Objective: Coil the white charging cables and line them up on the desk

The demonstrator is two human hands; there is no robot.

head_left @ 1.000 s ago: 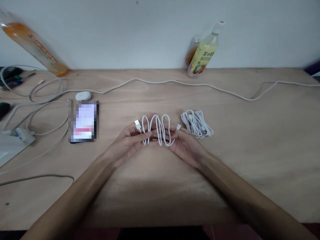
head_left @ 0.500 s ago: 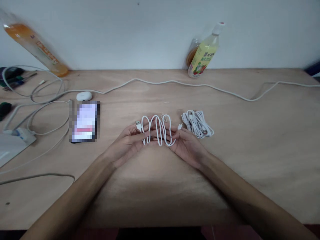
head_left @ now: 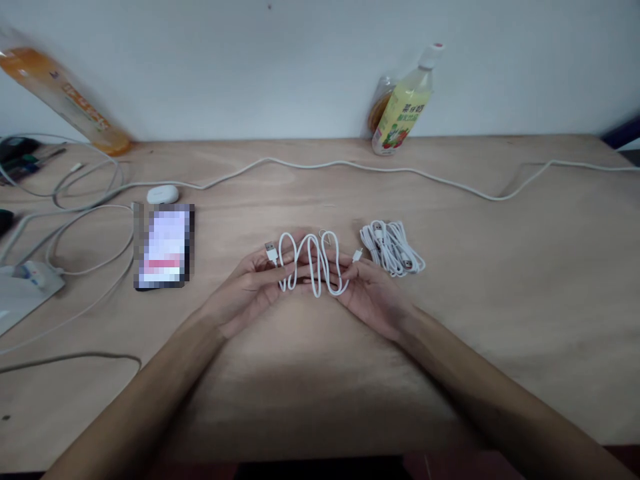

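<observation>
A white USB cable (head_left: 313,267) lies in loose zigzag loops across the fingers of both hands, above the middle of the table. My left hand (head_left: 255,283) holds the end with the USB plug (head_left: 271,251), its thumb over the loops. My right hand (head_left: 373,293) grips the other end, thumb pressed beside the small connector (head_left: 357,255). The fingertips of the two hands meet or overlap under the loops. Just beyond my right hand, a bundle of white cables (head_left: 393,248) rests on the table.
A phone (head_left: 165,247), a white case (head_left: 163,195) and a power strip (head_left: 30,290) with tangled cables are on the left. A long white cable (head_left: 340,163) crosses the back. An orange bottle (head_left: 75,100) and a yellow bottle (head_left: 404,110) stand by the wall.
The view has shifted slightly, so objects on the table appear a little further left. The loops between my hands have shifted a little, and both hands still hold the cable.
</observation>
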